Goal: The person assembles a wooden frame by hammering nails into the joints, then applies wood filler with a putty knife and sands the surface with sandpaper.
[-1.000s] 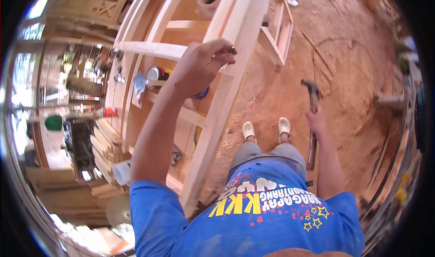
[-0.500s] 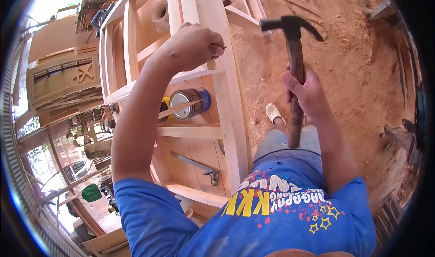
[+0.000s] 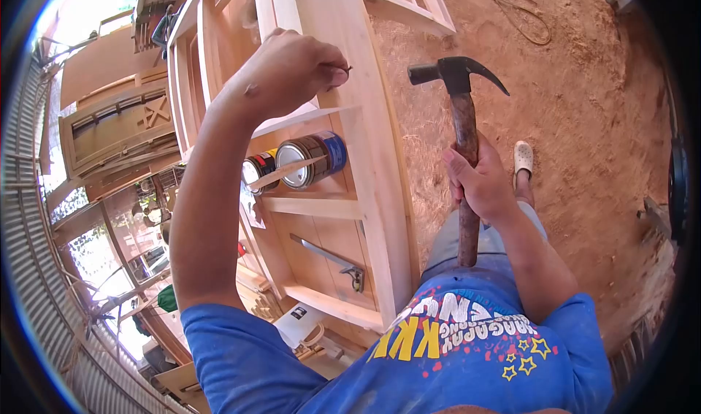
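Note:
My left hand (image 3: 292, 71) is closed in a pinch above the pale wooden frame (image 3: 383, 202), with the dark end of a nail (image 3: 349, 69) poking out past the fingertips. Wrapped round the brown wooden handle of a claw hammer (image 3: 465, 115) is my right hand (image 3: 483, 180). The hammer stands head up, its claw pointing right, over the ground beside the frame. Two cans (image 3: 310, 162) sit inside a bay of the frame, with a thin wood strip (image 3: 285, 173) across them. A combination square (image 3: 328, 261) lies in the neighbouring bay.
Sandy brown ground (image 3: 584, 158) runs along the right. A cord (image 3: 537, 31) lies coiled there, near another wooden frame piece (image 3: 409, 12). Carved panels (image 3: 117, 129) and stacked timber stand at the left, by a corrugated metal sheet (image 3: 33, 268).
The hammer has dropped lower and a little left in view, with my right hand. My left hand has shifted slightly left, still pinching. One foot has stepped to the right.

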A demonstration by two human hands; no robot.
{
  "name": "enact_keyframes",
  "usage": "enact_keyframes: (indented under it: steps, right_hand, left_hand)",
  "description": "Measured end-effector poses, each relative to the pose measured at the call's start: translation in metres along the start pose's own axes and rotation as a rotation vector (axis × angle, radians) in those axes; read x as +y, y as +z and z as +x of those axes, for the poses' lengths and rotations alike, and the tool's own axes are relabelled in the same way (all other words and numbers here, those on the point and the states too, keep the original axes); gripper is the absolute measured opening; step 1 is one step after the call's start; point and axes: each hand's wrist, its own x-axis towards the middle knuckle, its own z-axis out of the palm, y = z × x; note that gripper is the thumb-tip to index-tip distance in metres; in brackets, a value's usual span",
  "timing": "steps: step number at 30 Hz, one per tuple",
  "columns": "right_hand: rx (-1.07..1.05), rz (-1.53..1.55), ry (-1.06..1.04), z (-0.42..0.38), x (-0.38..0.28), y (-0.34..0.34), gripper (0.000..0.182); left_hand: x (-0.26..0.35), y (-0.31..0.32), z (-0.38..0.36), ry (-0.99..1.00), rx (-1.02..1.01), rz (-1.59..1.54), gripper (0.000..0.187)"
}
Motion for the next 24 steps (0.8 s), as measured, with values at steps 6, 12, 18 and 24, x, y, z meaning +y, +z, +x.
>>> enact_keyframes:
  steps: [6,12,18,24]
  right_hand:
    - [-0.025,0.037,0.018,-0.008,0.006,0.008,0.025]
    - [-0.001,0.085,-0.079,-0.014,-0.01,0.015,0.026]
    - [0.067,0.06,-0.25,-0.012,-0.028,0.056,0.021]
    - [0.053,0.033,-0.192,-0.011,-0.029,0.056,0.026]
  left_hand:
    - [-0.005,0.006,-0.001,0.04,0.07,-0.028,0.022]
    - [-0.003,0.005,-0.001,0.079,0.067,0.042,0.021]
    - [-0.005,0.01,-0.003,0.128,0.087,0.01,0.019]
    - [-0.002,0.009,-0.005,0.044,0.047,0.056,0.022]
